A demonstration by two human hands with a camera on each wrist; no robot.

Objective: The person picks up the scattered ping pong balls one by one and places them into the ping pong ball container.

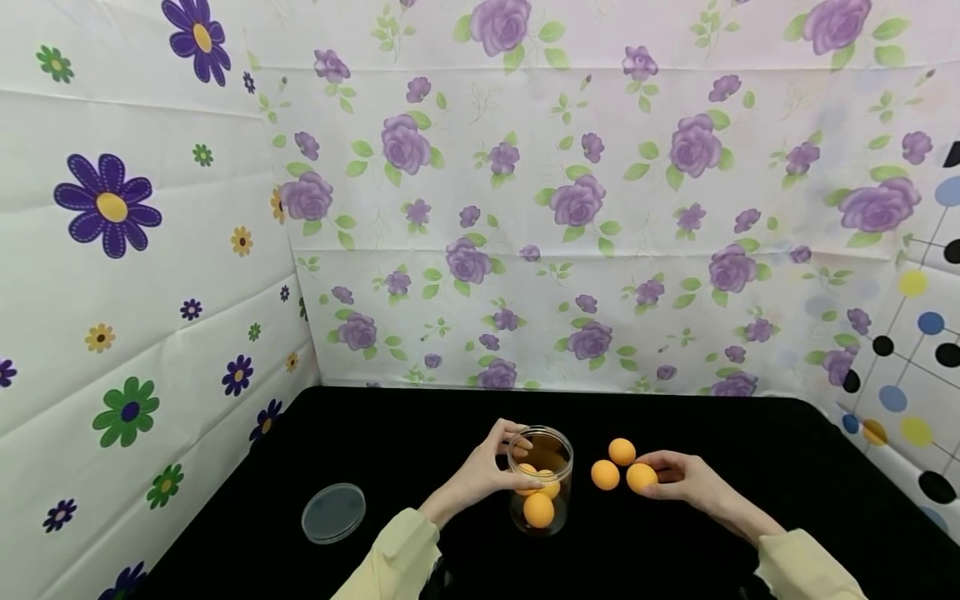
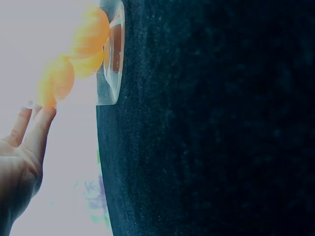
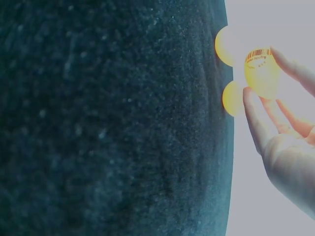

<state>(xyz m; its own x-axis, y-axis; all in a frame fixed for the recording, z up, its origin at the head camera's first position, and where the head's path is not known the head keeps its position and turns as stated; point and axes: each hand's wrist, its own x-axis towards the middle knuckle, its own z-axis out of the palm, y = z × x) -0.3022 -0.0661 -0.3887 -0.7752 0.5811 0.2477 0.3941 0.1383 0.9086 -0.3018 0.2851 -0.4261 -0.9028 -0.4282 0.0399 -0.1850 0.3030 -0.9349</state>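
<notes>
A clear round jar [image 1: 542, 521] stands open-topped on the black table, with three orange ping-pong balls [image 1: 538, 510] visible inside. My left hand [image 1: 487, 462] grips the jar near its top from the left, thumb across the near side and fingers behind the rim. To the right of the jar, my right hand [image 1: 686, 481] pinches an orange ball [image 1: 641, 478] between thumb and fingers. In the right wrist view, that ball [image 3: 262, 73] shows printed dark marks and sits nearer the camera than the two loose balls [image 3: 232, 98].
Two loose orange balls [image 1: 606, 475] lie on the black table [image 1: 420, 442] between the jar and my right hand. A clear round lid [image 1: 333, 513] lies flat at the left. Flowered cloth walls [image 1: 525, 317] enclose the table's back and sides.
</notes>
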